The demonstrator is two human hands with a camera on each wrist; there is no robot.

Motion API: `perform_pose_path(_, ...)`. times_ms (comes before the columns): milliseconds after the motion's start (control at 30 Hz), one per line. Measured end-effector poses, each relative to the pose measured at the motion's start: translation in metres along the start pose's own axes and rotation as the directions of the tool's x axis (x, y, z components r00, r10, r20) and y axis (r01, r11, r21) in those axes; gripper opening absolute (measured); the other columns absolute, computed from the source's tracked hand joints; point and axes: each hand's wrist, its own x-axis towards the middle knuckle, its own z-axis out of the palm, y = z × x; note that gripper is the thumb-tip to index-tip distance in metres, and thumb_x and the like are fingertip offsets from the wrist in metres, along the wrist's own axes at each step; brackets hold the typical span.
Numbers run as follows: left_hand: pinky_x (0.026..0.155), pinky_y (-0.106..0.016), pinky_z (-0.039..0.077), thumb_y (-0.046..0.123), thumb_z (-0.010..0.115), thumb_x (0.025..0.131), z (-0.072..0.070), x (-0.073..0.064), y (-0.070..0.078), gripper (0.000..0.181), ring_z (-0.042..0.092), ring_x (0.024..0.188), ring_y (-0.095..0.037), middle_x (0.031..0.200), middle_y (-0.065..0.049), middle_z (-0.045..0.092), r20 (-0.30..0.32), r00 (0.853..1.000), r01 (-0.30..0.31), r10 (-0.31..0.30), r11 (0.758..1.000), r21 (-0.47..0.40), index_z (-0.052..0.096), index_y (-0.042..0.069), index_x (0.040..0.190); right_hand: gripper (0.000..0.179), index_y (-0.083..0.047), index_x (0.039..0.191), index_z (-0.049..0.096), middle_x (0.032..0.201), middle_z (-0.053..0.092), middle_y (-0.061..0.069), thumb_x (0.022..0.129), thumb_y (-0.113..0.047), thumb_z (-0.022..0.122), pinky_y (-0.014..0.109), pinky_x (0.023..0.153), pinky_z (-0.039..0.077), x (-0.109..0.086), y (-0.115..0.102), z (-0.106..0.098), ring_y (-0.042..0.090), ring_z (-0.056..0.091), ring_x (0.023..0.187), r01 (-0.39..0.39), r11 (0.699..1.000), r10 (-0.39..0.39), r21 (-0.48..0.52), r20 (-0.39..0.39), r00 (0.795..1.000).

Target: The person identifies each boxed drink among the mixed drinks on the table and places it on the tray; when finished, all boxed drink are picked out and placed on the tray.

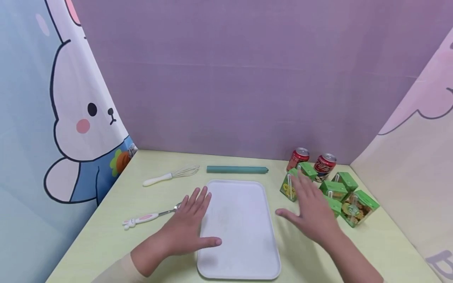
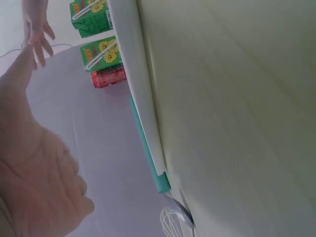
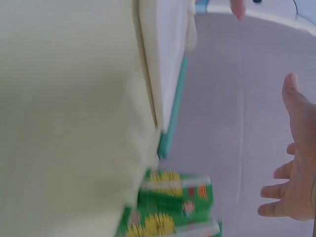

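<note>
My left hand (image 1: 185, 228) hovers over the left edge of a white rectangular tray (image 1: 244, 220), its fingers straight and thumb spread, holding nothing. Beside its fingertips lies a utensil with a white and pink rabbit handle (image 1: 146, 217); the hand covers its metal head in the head view. My right hand (image 1: 313, 212) is raised to the right of the tray, fingers extended and thumb out, also holding nothing. It overlaps some of the green drink cartons (image 1: 334, 189) in the head view. A carton with yellow flowers (image 3: 173, 190) shows below that hand in the right wrist view.
A white-handled whisk (image 1: 171, 175) lies at the back left. Behind the tray is a teal rod (image 1: 237, 169). Two red cans (image 1: 325, 165) stand at the back right, near several cartons. A purple backdrop (image 1: 230, 86) rises behind the table, with printed cloths at both sides.
</note>
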Motion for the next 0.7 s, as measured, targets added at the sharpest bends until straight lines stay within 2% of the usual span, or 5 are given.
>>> perform_pose_path(167,0.123,-0.050,0.003,0.084,0.052,0.075,0.001,-0.005,-0.007,0.120,-0.011,0.152,-0.027,0.166,-0.001,-0.008,0.118,0.992,-0.052,0.048,0.998,0.031,0.007,0.012,0.159,0.103,-0.010,0.155,0.025,0.153,0.036,0.024,0.082,-0.075,0.056,0.069,0.106,0.031,-0.006,0.031,-0.022,0.050,0.035,0.136,-0.111,0.994,0.110,0.014,0.042,0.993)
perform_pose_path(300,0.123,-0.052,0.010,0.085,0.052,0.075,0.002,-0.011,-0.011,0.121,-0.004,0.152,-0.030,0.166,-0.009,0.001,0.190,0.981,-0.047,0.042,0.999,0.019,0.012,0.006,0.158,0.100,-0.004,0.150,0.035,0.147,0.042,0.029,0.082,-0.076,0.055,0.074,0.100,0.033,-0.014,0.054,-0.031,0.055,0.037,0.131,-0.181,0.983,0.181,-0.008,0.110,0.977)
perform_pose_path(400,0.122,-0.053,0.013,0.086,0.051,0.074,0.002,-0.016,-0.012,0.122,0.003,0.152,-0.034,0.165,-0.016,0.007,0.227,0.974,-0.029,0.028,1.000,-0.001,0.017,0.001,0.156,0.102,-0.001,0.145,0.041,0.144,0.043,0.031,0.081,-0.079,0.051,0.076,0.094,0.036,-0.018,0.068,-0.029,0.057,0.036,0.129,-0.218,0.976,0.219,-0.019,0.148,0.965)
perform_pose_path(533,0.122,-0.052,0.017,0.087,0.051,0.072,0.004,-0.019,-0.012,0.124,0.008,0.151,-0.037,0.164,-0.018,0.010,0.266,0.964,-0.017,0.015,1.000,0.005,0.020,0.000,0.155,0.109,0.003,0.142,0.043,0.141,0.045,0.033,0.078,-0.085,0.047,0.075,0.086,0.041,-0.022,0.082,-0.021,0.060,0.037,0.126,-0.254,0.967,0.256,-0.038,0.205,0.945)
perform_pose_path(700,0.121,-0.052,0.020,0.086,0.055,0.070,0.005,-0.022,-0.009,0.125,0.014,0.150,-0.038,0.163,-0.019,0.014,0.316,0.949,-0.027,0.015,0.999,0.035,0.023,-0.001,0.154,0.106,0.007,0.142,0.041,0.138,0.046,0.036,0.080,-0.078,0.055,0.071,0.082,0.046,-0.025,0.094,-0.010,0.060,0.043,0.121,-0.270,0.963,0.268,-0.027,0.247,0.931)
